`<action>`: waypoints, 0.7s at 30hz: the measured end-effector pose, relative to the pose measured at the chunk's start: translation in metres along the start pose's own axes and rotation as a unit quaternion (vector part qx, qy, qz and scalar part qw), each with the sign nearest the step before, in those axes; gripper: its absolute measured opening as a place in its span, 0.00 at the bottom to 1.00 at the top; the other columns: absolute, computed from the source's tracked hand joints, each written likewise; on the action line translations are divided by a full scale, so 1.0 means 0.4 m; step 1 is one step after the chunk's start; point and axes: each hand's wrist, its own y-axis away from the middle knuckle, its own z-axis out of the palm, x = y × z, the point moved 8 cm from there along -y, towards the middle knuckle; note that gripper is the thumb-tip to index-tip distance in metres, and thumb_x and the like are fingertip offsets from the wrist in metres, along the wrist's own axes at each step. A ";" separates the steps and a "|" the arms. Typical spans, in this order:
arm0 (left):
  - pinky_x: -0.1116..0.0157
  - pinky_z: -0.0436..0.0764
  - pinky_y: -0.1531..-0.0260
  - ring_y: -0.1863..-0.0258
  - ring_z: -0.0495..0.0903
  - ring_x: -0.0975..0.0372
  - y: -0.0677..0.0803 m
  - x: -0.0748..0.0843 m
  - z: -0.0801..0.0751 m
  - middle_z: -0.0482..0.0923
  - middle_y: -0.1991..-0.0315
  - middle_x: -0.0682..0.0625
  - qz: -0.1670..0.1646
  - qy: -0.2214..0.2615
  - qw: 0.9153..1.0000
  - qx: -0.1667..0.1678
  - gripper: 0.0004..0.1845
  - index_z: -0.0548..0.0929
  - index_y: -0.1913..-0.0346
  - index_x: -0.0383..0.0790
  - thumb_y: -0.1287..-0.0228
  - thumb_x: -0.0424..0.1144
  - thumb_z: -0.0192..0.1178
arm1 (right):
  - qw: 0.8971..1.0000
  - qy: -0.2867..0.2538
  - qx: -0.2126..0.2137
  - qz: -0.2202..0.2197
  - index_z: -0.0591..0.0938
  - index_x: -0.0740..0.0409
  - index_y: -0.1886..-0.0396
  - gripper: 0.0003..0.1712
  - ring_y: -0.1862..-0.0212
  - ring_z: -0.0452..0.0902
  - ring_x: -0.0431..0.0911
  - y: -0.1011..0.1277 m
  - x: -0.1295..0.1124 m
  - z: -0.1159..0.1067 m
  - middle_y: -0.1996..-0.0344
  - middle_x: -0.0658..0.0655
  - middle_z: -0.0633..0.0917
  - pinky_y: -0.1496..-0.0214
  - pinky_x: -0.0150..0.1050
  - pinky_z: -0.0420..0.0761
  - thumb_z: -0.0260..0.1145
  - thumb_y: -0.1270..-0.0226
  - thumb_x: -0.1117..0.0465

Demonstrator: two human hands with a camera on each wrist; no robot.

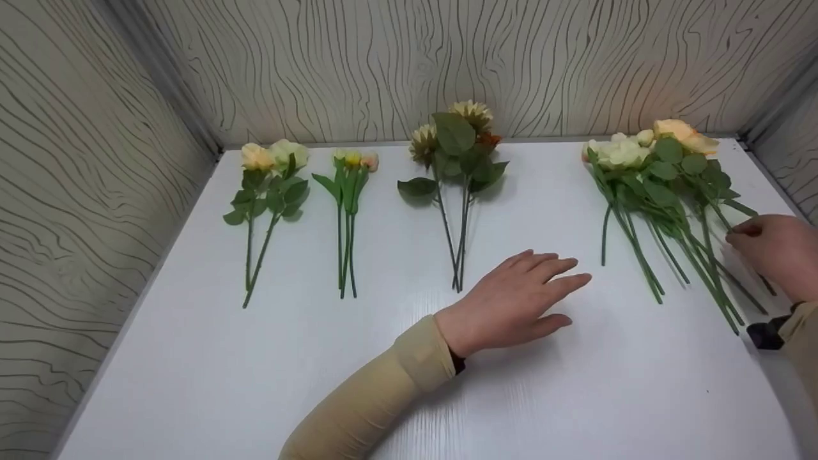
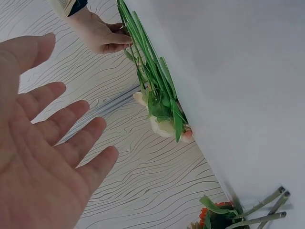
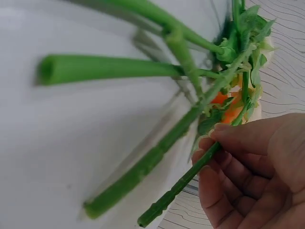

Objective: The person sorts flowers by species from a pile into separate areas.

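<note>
At the table's right side, my right hand (image 1: 781, 252) pinches a green flower stem (image 3: 178, 186) between thumb and fingers. Its lower end sticks out past the fingers in the right wrist view. Which bloom belongs to this stem I cannot tell. The stem is at the right edge of a loose pile of flowers (image 1: 664, 172) with cream and peach blooms, leaves and several stems pointing toward me. My left hand (image 1: 511, 303) hovers over the middle of the table, fingers spread and holding nothing. Its palm (image 2: 38, 157) shows bare in the left wrist view.
Three separate groups lie along the back of the white table (image 1: 255, 383): two peach and pale green roses (image 1: 259, 156) at left, slim tulips (image 1: 351, 160) beside them, and longer-stemmed flowers (image 1: 471, 115) in the centre. Wood-patterned panels (image 1: 358, 64) enclose the table.
</note>
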 end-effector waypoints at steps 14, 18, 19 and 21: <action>0.72 0.73 0.40 0.40 0.77 0.69 0.042 -0.172 -0.060 0.81 0.40 0.57 -0.182 0.269 0.937 0.132 0.17 0.82 0.36 0.47 0.21 0.45 0.57 | 0.989 -0.146 -0.021 -0.030 0.82 0.62 0.40 0.33 0.62 0.81 0.45 0.049 -0.272 0.050 0.51 0.62 0.85 0.65 0.38 0.83 0.63 0.27 0.38; 0.69 0.78 0.46 0.48 0.80 0.72 0.071 -0.245 -0.061 0.83 0.46 0.61 -0.252 0.405 0.860 0.179 0.16 0.85 0.39 0.48 0.22 0.46 0.58 | 0.966 -0.242 -0.067 -0.064 0.84 0.57 0.41 0.30 0.59 0.82 0.47 0.084 -0.413 0.112 0.54 0.56 0.87 0.60 0.37 0.84 0.67 0.29 0.39; 0.68 0.79 0.48 0.50 0.80 0.71 0.077 -0.259 -0.060 0.83 0.48 0.62 -0.264 0.431 0.842 0.189 0.16 0.85 0.39 0.48 0.22 0.47 0.58 | 0.959 -0.260 -0.075 -0.079 0.84 0.56 0.42 0.29 0.58 0.82 0.47 0.095 -0.449 0.126 0.54 0.55 0.88 0.60 0.36 0.84 0.68 0.29 0.40; 0.66 0.81 0.50 0.52 0.81 0.70 0.086 -0.284 -0.060 0.84 0.51 0.62 -0.279 0.466 0.813 0.208 0.17 0.85 0.39 0.46 0.23 0.48 0.59 | 0.946 -0.294 -0.086 -0.107 0.86 0.56 0.45 0.26 0.59 0.83 0.48 0.115 -0.518 0.152 0.56 0.56 0.88 0.60 0.36 0.84 0.70 0.30 0.42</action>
